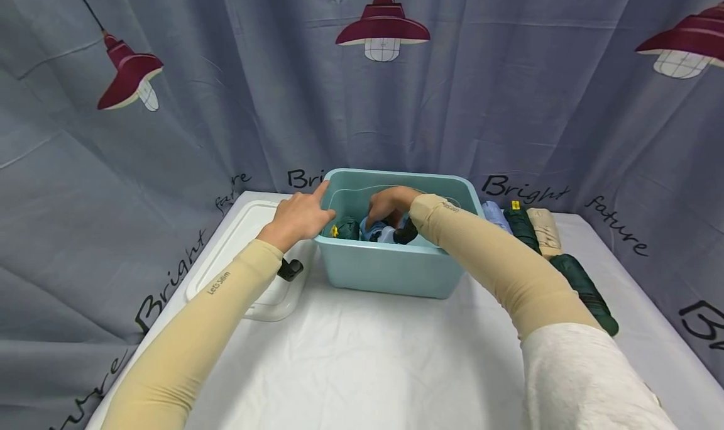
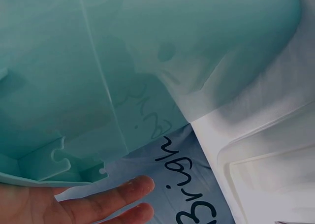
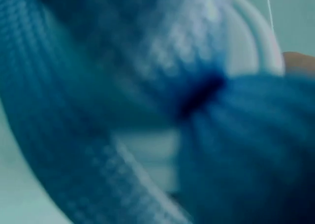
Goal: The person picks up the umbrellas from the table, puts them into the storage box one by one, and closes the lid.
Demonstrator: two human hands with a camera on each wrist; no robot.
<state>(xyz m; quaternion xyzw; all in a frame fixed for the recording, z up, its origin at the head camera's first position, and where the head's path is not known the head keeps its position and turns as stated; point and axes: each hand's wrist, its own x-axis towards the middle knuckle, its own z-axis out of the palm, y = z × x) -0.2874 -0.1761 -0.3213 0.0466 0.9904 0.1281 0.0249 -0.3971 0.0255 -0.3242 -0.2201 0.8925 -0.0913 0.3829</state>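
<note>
A light teal plastic bin (image 1: 390,270) stands at the far middle of the table. My left hand (image 1: 296,216) rests at its left rim, index finger extended; the left wrist view shows straight fingers (image 2: 118,199) beside the teal wall. My right hand (image 1: 390,202) reaches down inside, fingers curled over a blue-and-white fabric bundle (image 1: 384,234) with a dark part at its right. Blurred blue woven fabric (image 3: 147,51) fills the right wrist view, with a gathered section; the fingertips are hidden there. Left of the bundle lies a dark green bundle (image 1: 347,229) with a yellow tag.
A white lid (image 1: 243,229) lies left of the bin, with a small black object (image 1: 290,270) by my left wrist. On the right are rolled bundles: blue (image 1: 496,216), dark green (image 1: 521,227), beige (image 1: 544,230) and a longer dark green one (image 1: 585,292). A grey curtain hangs behind.
</note>
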